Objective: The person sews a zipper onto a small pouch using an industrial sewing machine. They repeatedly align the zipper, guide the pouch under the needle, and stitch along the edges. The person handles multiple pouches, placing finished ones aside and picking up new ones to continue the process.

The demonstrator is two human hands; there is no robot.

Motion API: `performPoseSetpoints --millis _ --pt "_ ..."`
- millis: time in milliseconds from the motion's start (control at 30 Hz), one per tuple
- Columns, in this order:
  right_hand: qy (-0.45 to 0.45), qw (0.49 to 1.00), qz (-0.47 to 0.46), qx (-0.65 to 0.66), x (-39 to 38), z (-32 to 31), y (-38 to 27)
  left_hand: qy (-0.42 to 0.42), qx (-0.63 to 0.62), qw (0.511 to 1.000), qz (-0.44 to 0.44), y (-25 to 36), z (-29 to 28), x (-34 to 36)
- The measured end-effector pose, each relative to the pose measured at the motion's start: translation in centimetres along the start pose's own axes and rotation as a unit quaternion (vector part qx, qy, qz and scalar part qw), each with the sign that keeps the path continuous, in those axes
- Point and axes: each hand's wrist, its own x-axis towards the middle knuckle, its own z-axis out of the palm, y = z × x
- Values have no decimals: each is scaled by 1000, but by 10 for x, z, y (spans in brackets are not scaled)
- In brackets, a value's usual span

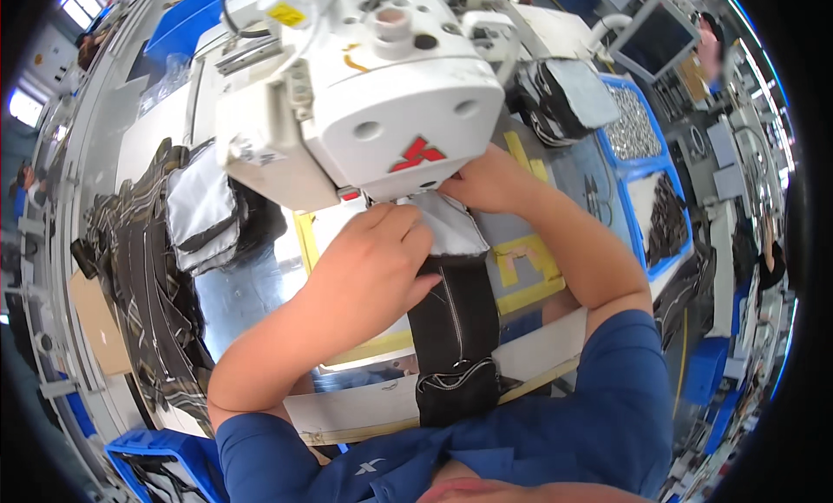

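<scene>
A white industrial sewing machine [403, 104] stands in front of me. Below its head lies a pale fabric piece [455, 234], with a long black fabric strip [455, 321] hanging toward me over the table edge, a zipper across its lower part. My left hand [373, 260] is closed, fingers curled at the pale piece's left side, thumb over the black strip. My right hand [490, 182] reaches under the machine head at the piece's upper right, fingers bent; their tips and whatever they grip are hidden.
Dark striped garments [147, 295] and white-topped fabric stacks [200, 212] lie left; another stack [564, 104] sits right. Blue trays [662, 263] hold small metal parts and dark scraps. A blue bin [156, 447] is lower left, a monitor [649, 39] upper right; other people appear at the edges.
</scene>
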Motion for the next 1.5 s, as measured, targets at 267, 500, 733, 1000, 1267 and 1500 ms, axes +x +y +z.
performPoseSetpoints --millis 267,500,733,1000,1267,1500 --pt "33 997 -56 -40 0 7 6 -103 -76 989 -69 -12 27 9" --pt "33 996 -60 -55 2 12 9 -135 -28 989 -60 -10 33 9" --pt "50 990 -107 -77 6 22 1 -178 28 980 -84 -6 27 9" --pt "74 992 -98 -21 6 28 -12 -186 68 977 -85 -2 25 6" --pt "5 1000 -5 -25 0 12 -25 -181 74 977 -84 -1 26 6" --pt "62 997 -49 -26 4 26 -11 -203 76 972 -91 0 24 7"
